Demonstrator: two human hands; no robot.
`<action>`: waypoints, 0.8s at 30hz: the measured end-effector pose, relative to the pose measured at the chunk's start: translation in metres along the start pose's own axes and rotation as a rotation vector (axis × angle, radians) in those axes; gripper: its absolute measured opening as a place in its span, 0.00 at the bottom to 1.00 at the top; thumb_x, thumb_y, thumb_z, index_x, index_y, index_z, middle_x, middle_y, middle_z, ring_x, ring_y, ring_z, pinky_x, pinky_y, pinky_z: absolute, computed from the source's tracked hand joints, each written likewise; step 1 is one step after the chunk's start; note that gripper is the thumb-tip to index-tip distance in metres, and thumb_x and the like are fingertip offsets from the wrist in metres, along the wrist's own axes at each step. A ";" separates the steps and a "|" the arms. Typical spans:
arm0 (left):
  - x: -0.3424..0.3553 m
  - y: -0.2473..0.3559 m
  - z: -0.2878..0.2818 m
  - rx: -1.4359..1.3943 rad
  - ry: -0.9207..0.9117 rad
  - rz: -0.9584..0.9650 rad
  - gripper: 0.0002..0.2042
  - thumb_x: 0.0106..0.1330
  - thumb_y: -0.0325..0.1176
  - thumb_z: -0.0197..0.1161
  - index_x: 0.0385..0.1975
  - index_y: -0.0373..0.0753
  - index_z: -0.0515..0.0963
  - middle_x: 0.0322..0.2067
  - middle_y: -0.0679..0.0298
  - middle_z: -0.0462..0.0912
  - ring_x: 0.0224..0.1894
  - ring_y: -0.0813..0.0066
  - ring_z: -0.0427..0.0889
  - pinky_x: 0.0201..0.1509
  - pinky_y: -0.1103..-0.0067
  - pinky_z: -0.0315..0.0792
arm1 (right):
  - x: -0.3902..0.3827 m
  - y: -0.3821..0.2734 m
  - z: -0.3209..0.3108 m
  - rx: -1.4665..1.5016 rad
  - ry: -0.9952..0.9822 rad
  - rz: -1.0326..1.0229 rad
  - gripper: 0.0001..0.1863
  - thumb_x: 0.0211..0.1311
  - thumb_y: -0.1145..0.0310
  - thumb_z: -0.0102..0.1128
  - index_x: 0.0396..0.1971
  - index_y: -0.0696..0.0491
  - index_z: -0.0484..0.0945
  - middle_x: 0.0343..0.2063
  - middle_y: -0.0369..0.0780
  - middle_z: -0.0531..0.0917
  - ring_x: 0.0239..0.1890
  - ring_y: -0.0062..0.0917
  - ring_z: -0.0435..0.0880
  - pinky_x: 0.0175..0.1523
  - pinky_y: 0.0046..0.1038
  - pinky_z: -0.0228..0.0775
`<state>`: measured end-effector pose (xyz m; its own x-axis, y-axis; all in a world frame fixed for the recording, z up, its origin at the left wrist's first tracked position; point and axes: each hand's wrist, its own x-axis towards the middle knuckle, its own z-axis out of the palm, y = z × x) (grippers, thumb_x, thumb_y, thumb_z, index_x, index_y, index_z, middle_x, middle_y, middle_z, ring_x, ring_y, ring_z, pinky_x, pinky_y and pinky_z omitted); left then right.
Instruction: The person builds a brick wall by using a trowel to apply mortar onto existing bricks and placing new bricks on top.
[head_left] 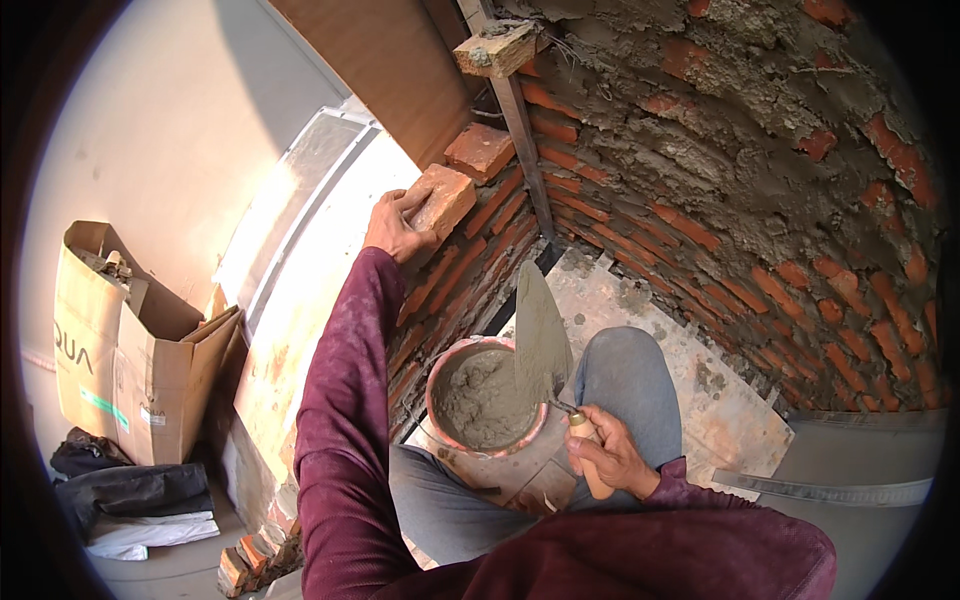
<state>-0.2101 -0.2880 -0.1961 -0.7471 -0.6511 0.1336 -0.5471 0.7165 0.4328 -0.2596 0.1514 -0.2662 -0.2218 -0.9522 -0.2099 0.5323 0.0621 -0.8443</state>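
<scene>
My left hand [396, 226] reaches up to the top of a low brick wall [470, 242], its fingers wrapped round an orange brick [446, 200]. Just beyond that brick, another brick [480, 150] lies on the wall's top. My right hand [612, 452] grips the wooden handle of a pointed trowel [543, 335], whose blade is smeared with grey mortar. The blade tilts upward beside the rim of a round bucket [437, 408]. Wet mortar [484, 398] fills much of the bucket, which stands by my bent knee.
A tall brick wall [690, 215] with rough mortar rises on the right. A metal upright [522, 150] stands in the corner, with a mortar-marked block [497, 50] near its top. To the left are a cardboard box [150, 345], dark cloth [140, 500] and loose bricks [250, 560]. A metal strip [830, 490] lies at right.
</scene>
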 end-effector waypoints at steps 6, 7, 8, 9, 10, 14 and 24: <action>0.007 -0.009 -0.004 -0.040 -0.033 -0.018 0.40 0.31 0.41 0.73 0.56 0.45 0.79 0.57 0.46 0.72 0.60 0.50 0.71 0.66 0.66 0.66 | 0.002 0.000 0.000 0.027 -0.027 0.023 0.16 0.69 0.69 0.55 0.51 0.59 0.67 0.25 0.35 0.74 0.23 0.16 0.73 0.31 0.21 0.66; 0.005 -0.011 -0.003 -0.038 -0.028 -0.018 0.40 0.31 0.41 0.73 0.56 0.44 0.79 0.57 0.45 0.72 0.60 0.50 0.71 0.65 0.66 0.66 | 0.002 0.001 -0.002 0.031 -0.039 0.025 0.16 0.69 0.70 0.54 0.52 0.59 0.66 0.27 0.36 0.74 0.24 0.17 0.74 0.32 0.22 0.67; 0.004 -0.012 -0.002 -0.036 -0.023 -0.018 0.40 0.32 0.41 0.73 0.56 0.44 0.79 0.57 0.45 0.72 0.60 0.50 0.71 0.65 0.66 0.67 | 0.002 0.001 -0.005 0.035 -0.052 0.026 0.16 0.69 0.70 0.53 0.53 0.60 0.66 0.29 0.37 0.74 0.25 0.19 0.75 0.33 0.23 0.69; 0.003 -0.013 -0.002 -0.034 -0.016 -0.016 0.40 0.32 0.41 0.72 0.56 0.44 0.79 0.57 0.45 0.72 0.60 0.50 0.71 0.65 0.66 0.67 | 0.002 -0.001 -0.007 0.017 -0.042 0.012 0.16 0.69 0.70 0.52 0.53 0.60 0.66 0.29 0.38 0.75 0.25 0.19 0.75 0.33 0.23 0.69; 0.002 -0.015 -0.004 -0.028 -0.008 -0.013 0.40 0.32 0.42 0.72 0.56 0.43 0.79 0.58 0.45 0.71 0.60 0.50 0.71 0.65 0.66 0.67 | 0.003 -0.002 -0.007 0.001 -0.032 -0.005 0.16 0.69 0.70 0.52 0.53 0.60 0.66 0.29 0.38 0.75 0.25 0.19 0.75 0.33 0.23 0.69; 0.004 -0.011 -0.001 0.000 -0.024 0.017 0.42 0.31 0.41 0.72 0.58 0.43 0.77 0.56 0.49 0.73 0.56 0.54 0.75 0.63 0.68 0.69 | 0.005 -0.010 -0.004 -0.100 -0.018 -0.093 0.15 0.71 0.67 0.52 0.51 0.60 0.69 0.23 0.35 0.75 0.24 0.15 0.74 0.31 0.20 0.66; 0.015 -0.009 -0.003 -0.002 0.011 -0.062 0.40 0.33 0.44 0.73 0.54 0.39 0.79 0.54 0.47 0.74 0.57 0.53 0.75 0.63 0.69 0.70 | 0.118 -0.108 0.006 -0.622 0.129 -0.774 0.15 0.69 0.69 0.52 0.50 0.62 0.68 0.28 0.37 0.77 0.30 0.18 0.76 0.35 0.23 0.69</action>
<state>-0.2156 -0.3051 -0.1952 -0.7075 -0.6971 0.1163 -0.5916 0.6743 0.4420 -0.3383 0.0309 -0.1968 -0.4326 -0.7592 0.4862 -0.3104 -0.3809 -0.8710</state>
